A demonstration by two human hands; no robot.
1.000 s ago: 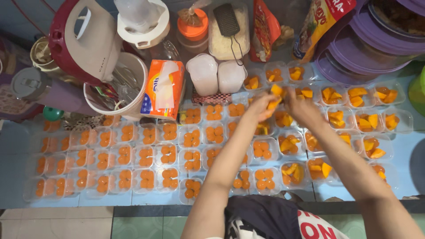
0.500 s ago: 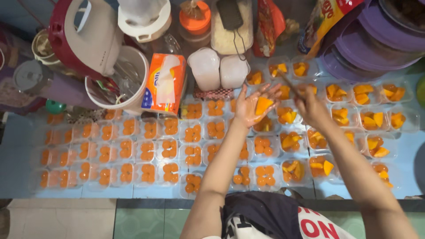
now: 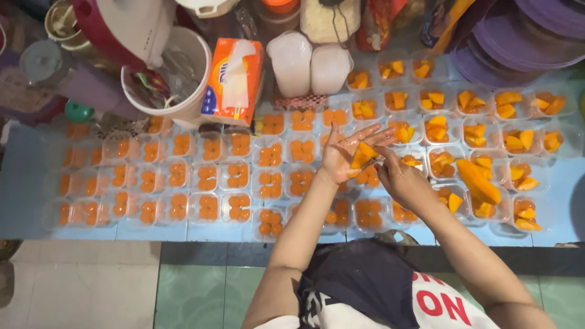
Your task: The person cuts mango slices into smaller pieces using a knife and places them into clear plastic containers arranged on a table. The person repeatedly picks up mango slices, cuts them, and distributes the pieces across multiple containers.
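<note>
My left hand (image 3: 345,152) is turned palm up over the cups, with an orange fruit piece (image 3: 363,153) lying in it. My right hand (image 3: 399,178) is beside it and its fingertips touch that piece. Below and around both hands lie many small clear plastic cups (image 3: 207,175) with orange fruit pieces, set in rows on a blue counter (image 3: 18,183). The cups to the right (image 3: 479,181) hold larger slices.
At the back stand a white bucket (image 3: 196,55) with utensils, an orange tissue pack (image 3: 234,79), two white lidded tubs (image 3: 311,64), a red and white appliance (image 3: 122,27) and stacked purple plates (image 3: 518,42). Tiled floor (image 3: 91,286) shows below the counter edge.
Both hands have drawn back from the far cups toward me. The left hand turned palm up with a fruit piece in it, and the right hand came over to touch it.
</note>
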